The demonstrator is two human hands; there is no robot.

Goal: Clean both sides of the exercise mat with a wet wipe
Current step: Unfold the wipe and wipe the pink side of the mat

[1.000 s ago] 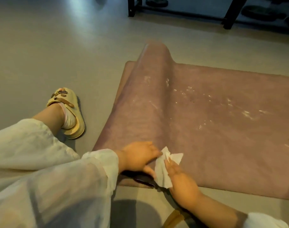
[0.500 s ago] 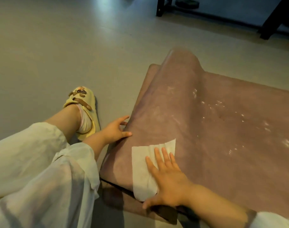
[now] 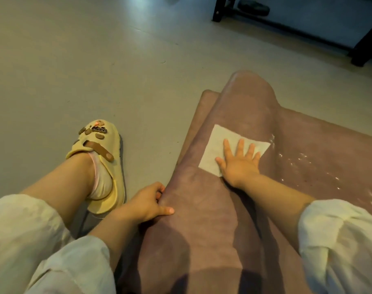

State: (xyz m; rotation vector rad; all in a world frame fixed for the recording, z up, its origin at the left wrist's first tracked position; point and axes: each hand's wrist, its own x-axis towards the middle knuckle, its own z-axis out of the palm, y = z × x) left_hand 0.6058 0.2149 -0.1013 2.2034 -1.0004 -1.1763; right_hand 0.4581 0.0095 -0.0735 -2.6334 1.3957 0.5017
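A mauve exercise mat [image 3: 202,219] lies on the floor with its left end folded over into a raised hump. A white wet wipe [image 3: 219,143] is spread flat on the folded part. My right hand [image 3: 239,164] presses on the wipe with straight, spread fingers. My left hand [image 3: 148,202] grips the mat's left edge, thumb on top and fingers curled under it. Wet streaks glisten on the mat to the right of the wipe.
My left foot in a yellow clog [image 3: 102,164] rests on the grey floor [image 3: 75,60] just left of the mat. Black frame legs [image 3: 220,8] and a dark weight plate [image 3: 254,7] stand at the far right.
My right hand has pushed the wipe forward along the folded mat, away from me. My left hand went from resting on the mat's edge to gripping it.
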